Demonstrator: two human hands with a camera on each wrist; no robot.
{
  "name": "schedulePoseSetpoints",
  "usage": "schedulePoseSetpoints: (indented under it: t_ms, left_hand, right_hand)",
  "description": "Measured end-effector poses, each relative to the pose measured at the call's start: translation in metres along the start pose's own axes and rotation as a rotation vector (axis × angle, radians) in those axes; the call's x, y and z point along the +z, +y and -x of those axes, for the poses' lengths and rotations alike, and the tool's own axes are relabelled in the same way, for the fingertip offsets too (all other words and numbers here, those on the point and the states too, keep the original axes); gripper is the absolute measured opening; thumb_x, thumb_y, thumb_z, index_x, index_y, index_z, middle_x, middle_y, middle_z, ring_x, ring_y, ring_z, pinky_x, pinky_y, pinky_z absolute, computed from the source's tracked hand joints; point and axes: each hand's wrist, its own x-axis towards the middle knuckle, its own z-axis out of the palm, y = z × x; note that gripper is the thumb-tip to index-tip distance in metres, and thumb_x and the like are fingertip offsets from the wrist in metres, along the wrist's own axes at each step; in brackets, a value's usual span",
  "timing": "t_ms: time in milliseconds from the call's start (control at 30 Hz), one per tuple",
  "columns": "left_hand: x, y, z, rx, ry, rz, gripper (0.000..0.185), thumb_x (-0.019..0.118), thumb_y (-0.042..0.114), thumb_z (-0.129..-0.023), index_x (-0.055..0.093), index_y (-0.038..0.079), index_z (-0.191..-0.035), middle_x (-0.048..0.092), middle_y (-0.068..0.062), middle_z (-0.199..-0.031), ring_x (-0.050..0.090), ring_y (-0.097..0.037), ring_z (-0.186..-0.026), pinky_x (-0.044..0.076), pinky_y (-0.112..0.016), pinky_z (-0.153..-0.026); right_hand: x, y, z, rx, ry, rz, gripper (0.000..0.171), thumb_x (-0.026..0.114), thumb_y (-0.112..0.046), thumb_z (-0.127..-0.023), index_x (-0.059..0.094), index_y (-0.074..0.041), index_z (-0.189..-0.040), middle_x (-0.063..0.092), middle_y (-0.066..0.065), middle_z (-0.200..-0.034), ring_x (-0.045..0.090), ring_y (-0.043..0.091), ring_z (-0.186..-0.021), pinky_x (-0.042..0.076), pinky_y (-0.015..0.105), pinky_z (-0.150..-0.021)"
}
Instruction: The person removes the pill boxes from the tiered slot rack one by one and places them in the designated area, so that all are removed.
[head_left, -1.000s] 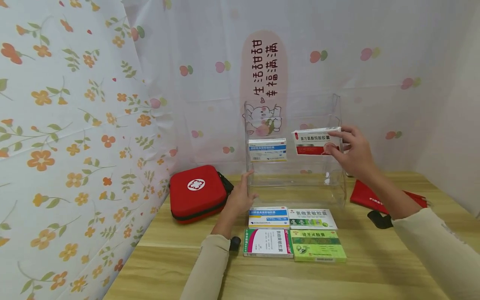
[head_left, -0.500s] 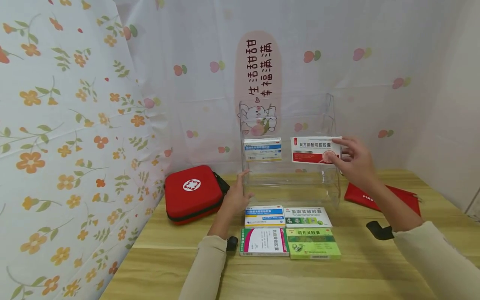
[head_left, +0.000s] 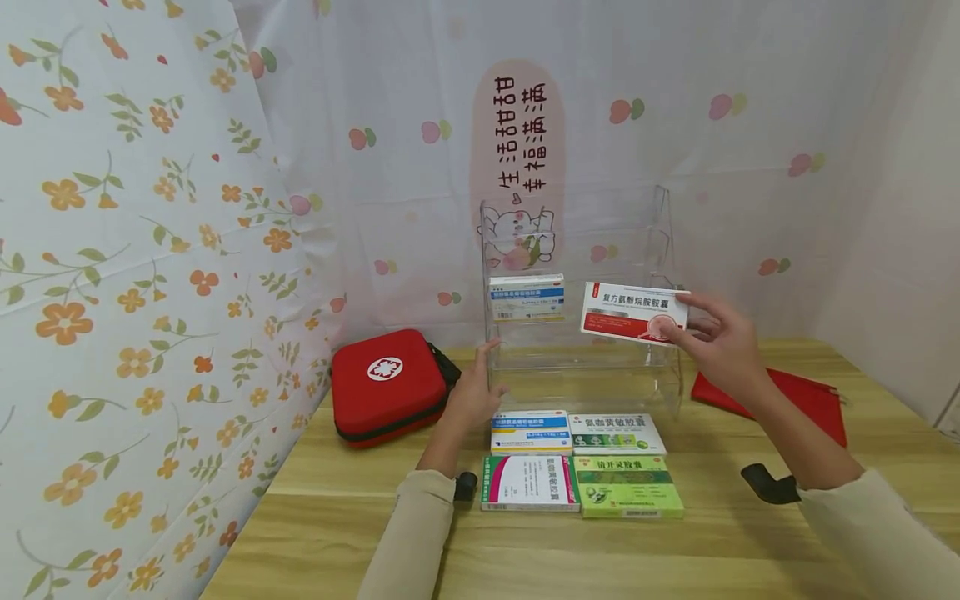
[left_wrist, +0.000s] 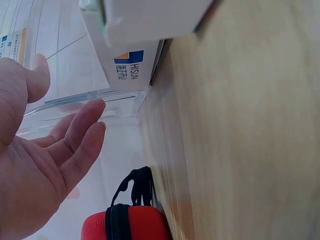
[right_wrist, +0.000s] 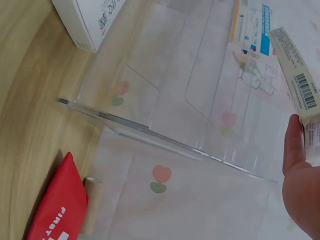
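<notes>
Pinched at one end by the right hand (head_left: pixel 722 340), leaving its front readable, the red-and-white capsule box (head_left: pixel 628 312) hangs before the clear tiered stand (head_left: pixel 573 363), whose left side the spread left hand (head_left: pixel 472 395) seemingly steadies

Room record: pale surroundings, soft light

Left side: a white floral sheet (head_left: pixel 165 308) with orange blossoms and green leaves, lightly wrinkled, running toward the back corner. Rear: a white tulip-print sheet (head_left: pixel 592 150), its red and pink motifs widely scattered, horizontal creases visible. Printed on it: a rounded pink panel (head_left: pixel 517 137) with dark red Chinese characters, and a white cartoon animal (head_left: pixel 517 223) low on the panel. Right side: plain off-white wall (head_left: pixel 911 217). Below: light yellow-brown wood-grain counter (head_left: pixel 600 558), banding mostly side to side. Illumination diffuse; counter shadows soft-edged.
</notes>
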Motion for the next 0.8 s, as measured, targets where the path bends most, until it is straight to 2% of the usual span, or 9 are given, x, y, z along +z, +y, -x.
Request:
schedulePoseSetpoints:
  t_ms: [67,133,300,500,633,733,800]
  left_hand:
    - [0.0,0.001,0.0,0.002,0.0,0.0,0.084,0.071,0.015,-0.092,0.016,0.04,-0.151,0.06,-0.02,-0.127,0.057,-0.026,-0.085,0.045,-0.035,-0.059]
    - [0.0,0.002,0.0,0.001,-0.001,0.003,0.085,0.071,0.015,-0.092,0.016,0.04,-0.151,0.06,-0.02,-0.126,0.057,-0.027,-0.083,0.045,-0.035,-0.058]
    - [-0.001,0.001,0.0,-0.008,-0.001,-0.002,0.085,0.072,0.017,-0.092,0.016,0.041,-0.151,0.062,-0.019,-0.118,0.057,-0.026,-0.077,0.044,-0.035,-0.056]
    - [0.001,0.0,0.0,-0.006,-0.003,0.002,0.084,0.071,0.017,-0.092,0.016,0.043,-0.15,0.062,-0.018,-0.112,0.056,-0.025,-0.073,0.043,-0.034,-0.053]
    - [0.002,0.001,0.0,-0.014,-0.003,0.002,0.085,0.071,0.017,-0.092,0.015,0.043,-0.15,0.06,-0.013,-0.1,0.055,-0.025,-0.069,0.043,-0.033,-0.052]
    - [0.001,0.001,0.0,-0.017,0.002,0.001,0.085,0.072,0.017,-0.092,0.016,0.043,-0.15,0.058,-0.009,-0.094,0.055,-0.024,-0.068,0.042,-0.033,-0.051]
    - [0.001,0.002,0.001,-0.017,0.003,-0.002,0.085,0.072,0.017,-0.092,0.016,0.042,-0.151,0.057,-0.009,-0.092,0.054,-0.024,-0.067,0.042,-0.033,-0.051]
  right_hand:
    - [-0.001,0.001,0.003,0.022,-0.001,0.003,0.05,0.073,-0.011,-0.091,0.056,-0.003,-0.137,0.051,0.016,-0.137,0.056,-0.016,-0.096,0.05,0.012,-0.073]
    - [-0.002,0.002,0.007,0.046,-0.006,0.01,0.051,0.073,-0.014,-0.091,0.055,-0.004,-0.138,0.052,0.017,-0.138,0.057,-0.015,-0.095,0.05,0.012,-0.072]
    - [-0.004,0.004,0.016,0.094,-0.025,0.031,0.053,0.072,-0.018,-0.092,0.053,-0.003,-0.14,0.052,0.024,-0.138,0.066,0.002,-0.102,0.05,0.012,-0.072]
    - [-0.008,0.004,0.027,0.135,-0.03,0.051,0.053,0.071,-0.021,-0.093,0.054,-0.002,-0.139,0.052,0.025,-0.138,0.068,0.017,-0.106,0.051,0.013,-0.072]
    - [-0.012,0.005,0.032,0.133,-0.021,0.063,0.051,0.071,-0.021,-0.093,0.055,-0.001,-0.137,0.055,0.024,-0.133,0.067,0.005,-0.102,0.05,0.011,-0.072]
    - [-0.014,0.007,0.037,0.124,-0.016,0.056,0.05,0.072,-0.019,-0.093,0.056,0.001,-0.135,0.059,0.017,-0.127,0.059,-0.012,-0.095,0.05,0.011,-0.071]
    - [-0.016,0.009,0.041,0.13,-0.017,0.052,0.049,0.071,-0.019,-0.093,0.057,0.002,-0.134,0.06,0.012,-0.124,0.056,-0.015,-0.093,0.051,0.012,-0.071]
